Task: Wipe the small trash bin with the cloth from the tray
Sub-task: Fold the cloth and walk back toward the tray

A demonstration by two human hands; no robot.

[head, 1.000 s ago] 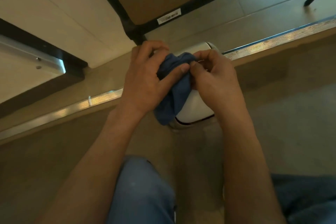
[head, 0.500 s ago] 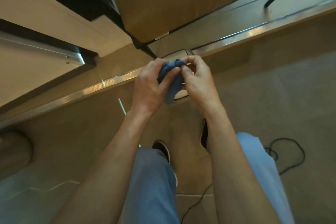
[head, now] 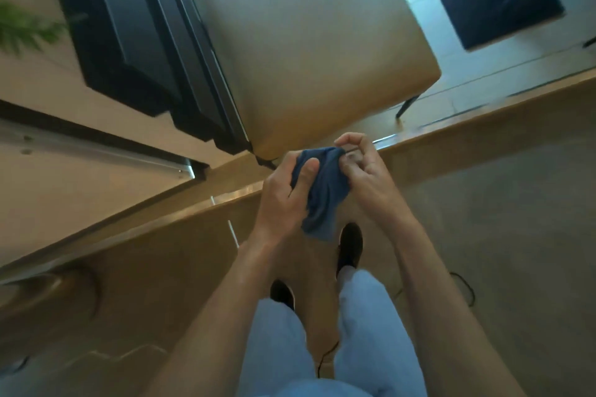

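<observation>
A bunched blue cloth (head: 324,190) hangs between my two hands, well above the floor. My left hand (head: 283,195) grips its left side, thumb laid over the fabric. My right hand (head: 362,172) pinches the cloth's upper right edge with curled fingers. The small white trash bin is hidden from view behind my hands and the cloth.
A tan table top (head: 306,42) with a black leg (head: 408,106) stands ahead. A metal floor strip (head: 161,219) runs diagonally across the floor. My legs and dark shoes (head: 350,245) are below, and a black cable (head: 464,292) lies on the floor at right.
The view has risen far above the floor, as if I stood up. Both hands lifted the cloth off the white bin, which no longer shows.
</observation>
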